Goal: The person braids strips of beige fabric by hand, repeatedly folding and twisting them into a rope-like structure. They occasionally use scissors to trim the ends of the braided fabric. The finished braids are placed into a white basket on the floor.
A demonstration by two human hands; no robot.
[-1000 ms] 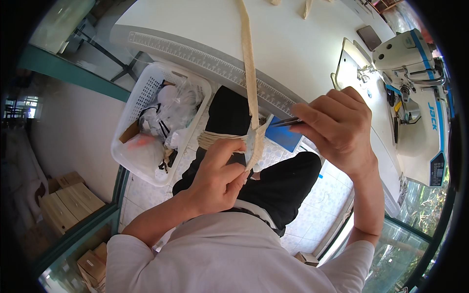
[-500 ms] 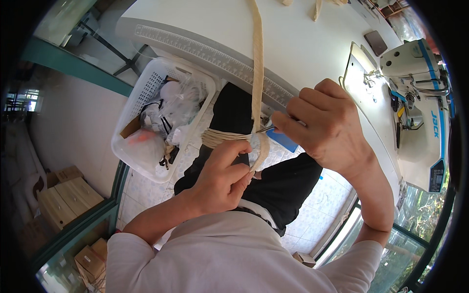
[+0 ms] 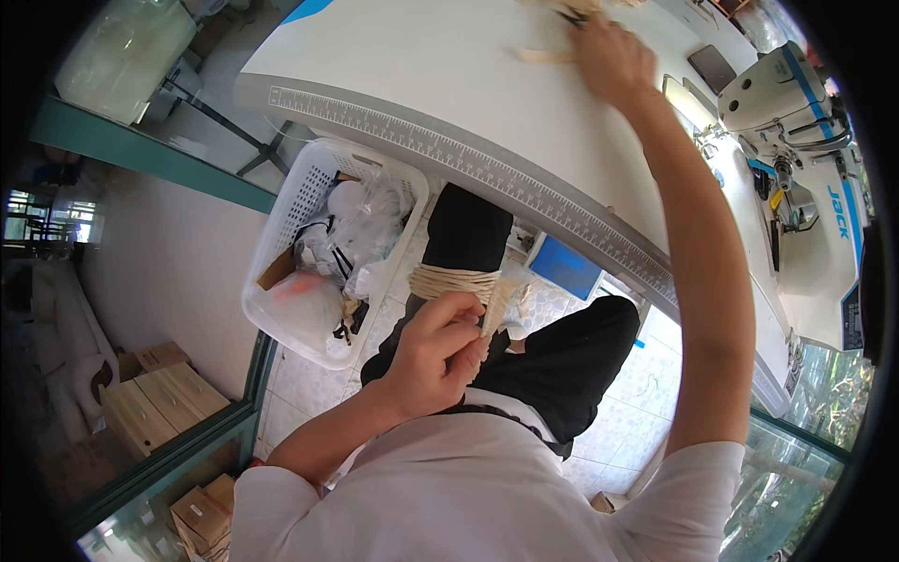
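My left hand [image 3: 438, 351] is closed on a beige fabric strip [image 3: 501, 307], pinching it between thumb and fingers above my lap. Beside it, several turns of beige cord [image 3: 449, 282] are wound around my left leg [image 3: 465, 229] in black trousers. Stretched far over the white table, my right hand [image 3: 613, 58] is blurred by motion. A small dark pointed tool [image 3: 569, 16] juts from its fingers; its exact kind is unclear. Close to that hand lies another beige strip [image 3: 546, 56], with more beige pieces [image 3: 629, 4] at the table's far edge.
A ruler [image 3: 449, 140] runs along the near edge of the white table [image 3: 421, 66]. Below left stands a white basket [image 3: 257, 295] of plastic bags. At right are a sewing machine [image 3: 815, 215] and a phone-like dark object [image 3: 712, 67]. A blue box [image 3: 567, 265] sits under the table.
My right hand has left the strip near my lap and reached to the table's far side with the tool. The long strip no longer stretches across the table; my left hand keeps hold of a short length.
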